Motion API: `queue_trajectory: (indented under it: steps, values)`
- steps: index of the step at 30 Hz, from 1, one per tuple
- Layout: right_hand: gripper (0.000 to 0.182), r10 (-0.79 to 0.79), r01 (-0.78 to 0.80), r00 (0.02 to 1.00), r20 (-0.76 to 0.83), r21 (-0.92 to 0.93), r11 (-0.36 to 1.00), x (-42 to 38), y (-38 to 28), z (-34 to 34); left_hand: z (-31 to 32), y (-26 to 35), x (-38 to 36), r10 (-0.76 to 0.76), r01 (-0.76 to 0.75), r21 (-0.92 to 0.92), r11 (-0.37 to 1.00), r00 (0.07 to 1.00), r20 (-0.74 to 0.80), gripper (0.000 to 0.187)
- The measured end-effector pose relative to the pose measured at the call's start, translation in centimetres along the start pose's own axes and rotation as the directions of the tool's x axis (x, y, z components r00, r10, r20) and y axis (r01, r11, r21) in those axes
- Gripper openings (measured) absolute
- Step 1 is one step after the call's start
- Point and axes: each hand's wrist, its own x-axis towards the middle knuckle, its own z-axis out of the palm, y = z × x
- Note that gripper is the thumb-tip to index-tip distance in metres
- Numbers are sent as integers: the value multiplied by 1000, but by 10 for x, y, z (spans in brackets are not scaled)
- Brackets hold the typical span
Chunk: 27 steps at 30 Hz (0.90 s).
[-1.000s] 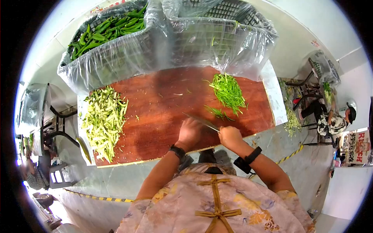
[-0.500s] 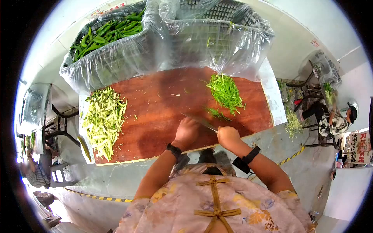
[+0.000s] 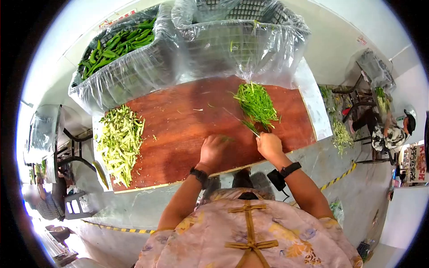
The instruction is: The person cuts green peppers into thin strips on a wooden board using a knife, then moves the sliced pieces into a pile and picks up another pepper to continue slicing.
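Observation:
In my right hand (image 3: 270, 145) is a knife (image 3: 256, 132), its handle gripped by closed fingers. The blade points away and to the left, alongside a heap of thin green shreds (image 3: 256, 103). My left hand (image 3: 214, 150) rests low over the red-brown board (image 3: 178, 129), palm down, with its fingers bent. A blurred bit of green shows by those fingertips; what they hold I cannot tell. Pale yellow-green strips (image 3: 119, 145) are heaped at the board's left end.
Behind the board stand a plastic-lined crate of long green peppers (image 3: 118, 42) and another lined crate (image 3: 241, 44). A long green vegetable (image 3: 100, 175) lies at the left edge. Another person (image 3: 393, 134) sits far right; one more (image 3: 49, 205) is far left.
The knife has moved away from my left hand, forward to the green shreds, and its blade has swung further forward. Small loose shreds near the heap now lie against it.

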Motion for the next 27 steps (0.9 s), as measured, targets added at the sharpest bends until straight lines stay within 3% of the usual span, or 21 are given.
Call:
queue_trajectory:
  steps: [4, 7, 9, 12, 15, 19, 22, 27]
  values:
    - [20, -55, 55, 998, -6, 2, 998, -23, 1, -5, 27, -17, 14, 128, -128, -71, 989, 992, -12, 35]
    - [17, -146, 146, 989, 1, -16, 989, -33, -7, -4, 32, -17, 20, 265, -270, -16, 963, 954, -141, 24]
    - [17, -142, 143, 989, 33, -32, 989, -37, -12, -6, 27, -16, 17, 278, -273, 85, 958, 959, -47, 24]
    - [16, -138, 142, 988, 65, -67, 988, -40, -15, -4, 25, -14, 13, 265, -257, 150, 955, 964, -34, 23]
    - [15, -145, 150, 988, 58, -88, 985, -41, -16, -4, 38, -25, 6, 196, -201, 78, 976, 978, 77, 31]
    - [16, -153, 160, 986, 65, -116, 980, -38, -19, -8, 37, -23, 7, 182, -183, 33, 983, 982, 44, 30]
    - [16, -162, 167, 985, 57, -98, 981, -37, -20, -8, 34, -20, 8, 149, -161, 112, 981, 983, 111, 29]
    - [16, -191, 196, 979, 67, -80, 977, -20, -26, 10, 30, -18, 11, 157, -155, -38, 987, 985, 65, 31]
